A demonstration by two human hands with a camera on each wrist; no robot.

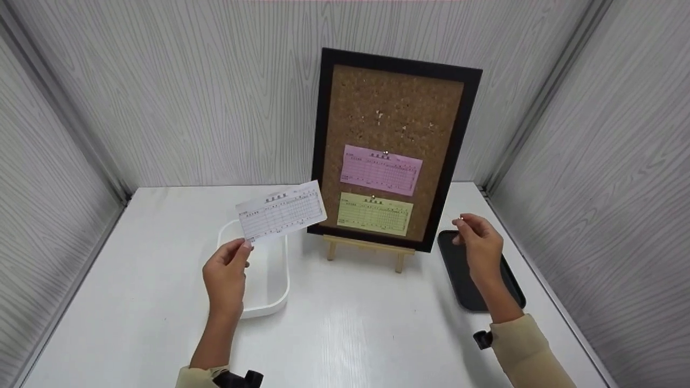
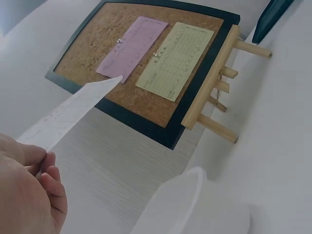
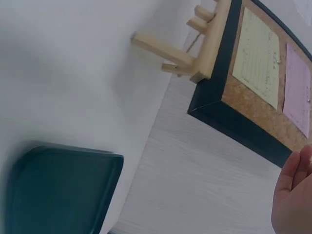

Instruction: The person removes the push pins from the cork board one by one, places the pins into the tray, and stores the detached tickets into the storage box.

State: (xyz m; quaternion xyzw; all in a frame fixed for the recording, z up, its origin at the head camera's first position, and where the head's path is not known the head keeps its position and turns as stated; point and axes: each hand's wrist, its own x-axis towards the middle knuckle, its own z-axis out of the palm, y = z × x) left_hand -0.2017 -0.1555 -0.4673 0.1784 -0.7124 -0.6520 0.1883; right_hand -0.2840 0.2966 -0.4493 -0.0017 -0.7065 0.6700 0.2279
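A white printed form slip [image 1: 283,212] is pinched at its lower left corner by my left hand [image 1: 225,275], which is raised over a white bin [image 1: 280,302]. My right hand [image 1: 482,245] pinches a small shiny push pin [image 1: 461,218] between thumb and fingertips, right of the board and above a black tray. The framed corkboard [image 1: 361,102] leans on a small wooden easel [image 1: 372,246]. A pink form slip [image 1: 380,171] hangs on it from one pin, with a yellow-green form slip [image 1: 374,215] pinned directly below.
The black tray [image 1: 458,275] lies on the right of the white table [image 1: 345,334]. Grey wood-grain panels [image 1: 215,81] rise behind and on both sides. Several pale marks or pins [image 1: 379,116] dot the upper cork.
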